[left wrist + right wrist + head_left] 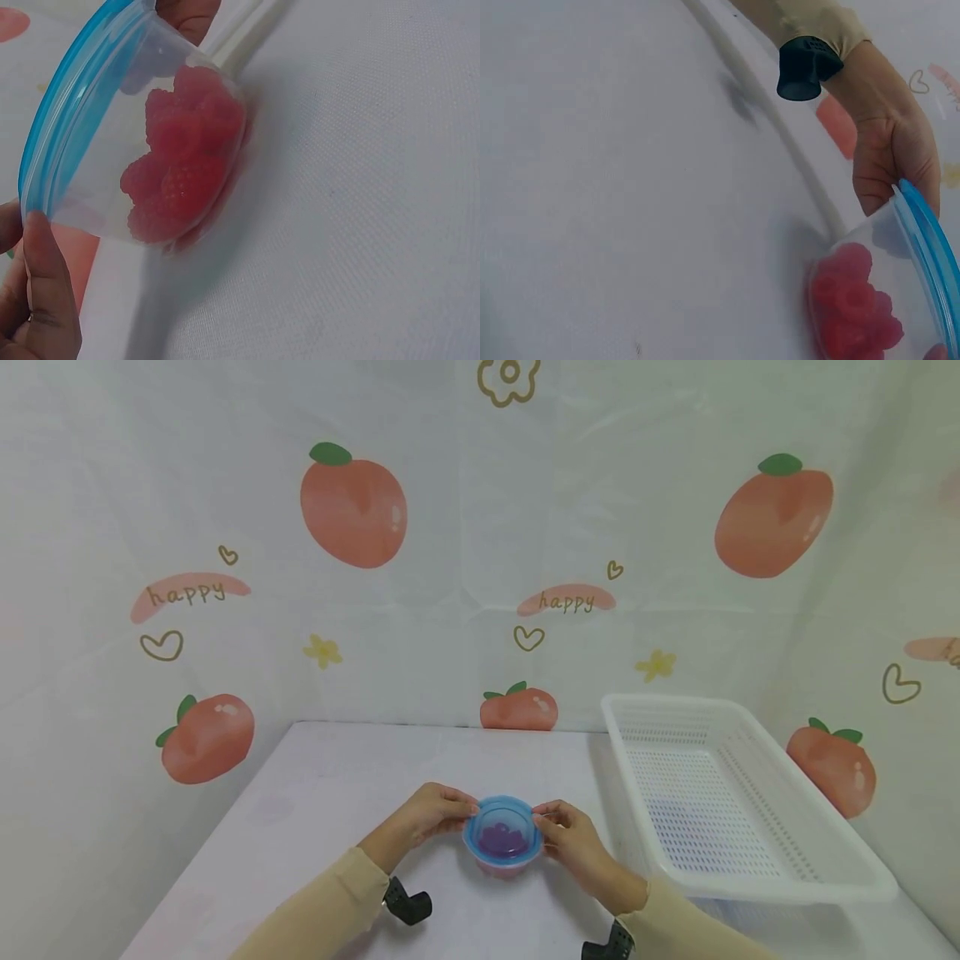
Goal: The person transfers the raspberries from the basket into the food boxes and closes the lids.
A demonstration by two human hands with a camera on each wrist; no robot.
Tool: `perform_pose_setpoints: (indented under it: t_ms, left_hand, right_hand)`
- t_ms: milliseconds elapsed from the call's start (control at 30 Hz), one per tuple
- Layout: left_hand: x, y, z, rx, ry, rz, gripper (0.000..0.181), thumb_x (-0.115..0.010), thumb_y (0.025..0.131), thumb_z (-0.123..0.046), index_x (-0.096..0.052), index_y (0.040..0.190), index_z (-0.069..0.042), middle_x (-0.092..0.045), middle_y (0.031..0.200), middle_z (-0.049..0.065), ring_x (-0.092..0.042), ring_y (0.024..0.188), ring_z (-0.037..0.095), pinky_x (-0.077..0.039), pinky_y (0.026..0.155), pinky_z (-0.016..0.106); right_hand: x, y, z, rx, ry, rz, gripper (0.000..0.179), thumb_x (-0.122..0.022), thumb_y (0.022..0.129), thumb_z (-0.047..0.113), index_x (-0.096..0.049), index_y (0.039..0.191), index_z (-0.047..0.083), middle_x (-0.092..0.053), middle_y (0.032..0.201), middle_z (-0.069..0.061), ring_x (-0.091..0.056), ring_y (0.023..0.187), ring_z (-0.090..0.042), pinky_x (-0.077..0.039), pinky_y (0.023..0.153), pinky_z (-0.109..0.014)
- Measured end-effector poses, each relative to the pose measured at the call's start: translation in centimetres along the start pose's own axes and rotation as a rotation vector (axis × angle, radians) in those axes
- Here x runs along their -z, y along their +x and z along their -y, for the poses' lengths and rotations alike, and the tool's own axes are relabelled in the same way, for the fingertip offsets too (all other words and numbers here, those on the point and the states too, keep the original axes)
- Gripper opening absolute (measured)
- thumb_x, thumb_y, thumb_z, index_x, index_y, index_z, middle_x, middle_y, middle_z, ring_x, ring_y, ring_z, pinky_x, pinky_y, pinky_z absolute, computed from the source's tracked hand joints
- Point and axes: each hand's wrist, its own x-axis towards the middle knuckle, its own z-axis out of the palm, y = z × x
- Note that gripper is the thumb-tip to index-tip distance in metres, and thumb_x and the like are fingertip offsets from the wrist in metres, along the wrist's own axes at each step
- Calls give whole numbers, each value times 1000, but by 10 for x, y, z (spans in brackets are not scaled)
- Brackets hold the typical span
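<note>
A small round, clear plastic container (105,202) with a blue lid (504,808) sits upright at the white table's middle. Red raspberries (187,150) show through its wall; in the head view they look purple under the lid. My left hand (438,814) pinches the lid's rim on the left side, thumb and fingertips at the edge. On the opposite side, my right hand (573,843) pinches the rim the same way. The lid covers the container all round as far as I can see. Only a fingertip (936,352) of the right hand enters the right wrist view.
A large white perforated plastic basket (780,893) stands to the right of the hands. The white table (360,760) backs onto a cloth (465,510) printed with peaches, hearts and "happy". A black wrist camera (408,903) sits below the left sleeve, another (609,943) below the right.
</note>
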Motion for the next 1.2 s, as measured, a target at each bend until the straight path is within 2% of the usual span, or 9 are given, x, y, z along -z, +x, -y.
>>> perform_pose_setpoints:
  t_ms: [133,233,400,567,733,1033,1200]
  left_hand:
    - [-1,-1,0,-13,16,-9,24,-69,87,-6,-68,105,11,-65,71,-2,-59,61,6,-54,61,19]
    - [-1,-1,0,-19,22,-11,24,-69,87,-6,-68,105,11,-64,70,-2,-59,61,6,-54,61,19]
    - [-2,-1,0,-13,24,-16,23,-70,87,-6,-68,103,10,-65,70,-1,-59,61,6,-54,61,19]
    - [-2,-1,0,-12,26,-21,22,-70,87,-6,-69,103,9,-66,71,-1,-59,61,6,-54,61,18]
    - [-2,-1,0,-16,25,-22,22,-70,86,-6,-69,102,9,-66,71,-1,-60,61,6,-54,61,19]
    - [-2,-1,1,-12,25,-22,21,-70,86,-6,-69,102,8,-66,72,0,-60,61,6,-55,62,19]
    - [-2,1,1,-3,21,-27,21,-70,86,-6,-69,102,8,-65,71,-1,-60,61,5,-55,62,19]
  right_hand:
    - [8,-3,3,-4,-53,92,41,-67,89,9,-52,122,-9,-49,97,-6,-55,78,-10,-54,71,-24]
    - [12,-9,7,-24,-73,184,62,-74,83,10,-44,134,-6,-46,101,-9,-59,82,-12,-56,77,-28]
    - [14,-17,8,-76,-9,298,81,-75,82,6,-26,146,-1,-46,94,-5,-62,85,-13,-56,86,-35]
    - [12,-21,8,-87,76,307,83,-70,85,3,-17,149,-1,-47,85,1,-60,83,-9,-55,88,-32]
    - [8,-22,9,-91,109,302,83,-67,87,0,-13,150,-1,-48,80,4,-60,80,-8,-55,85,-28]
    - [5,-22,10,-82,88,279,83,-65,85,-4,-13,150,-1,-48,73,4,-57,74,-7,-55,77,-25]
    - [6,-20,8,-90,68,270,82,-66,85,-3,-15,150,2,-48,73,3,-56,74,-7,-55,78,-25]
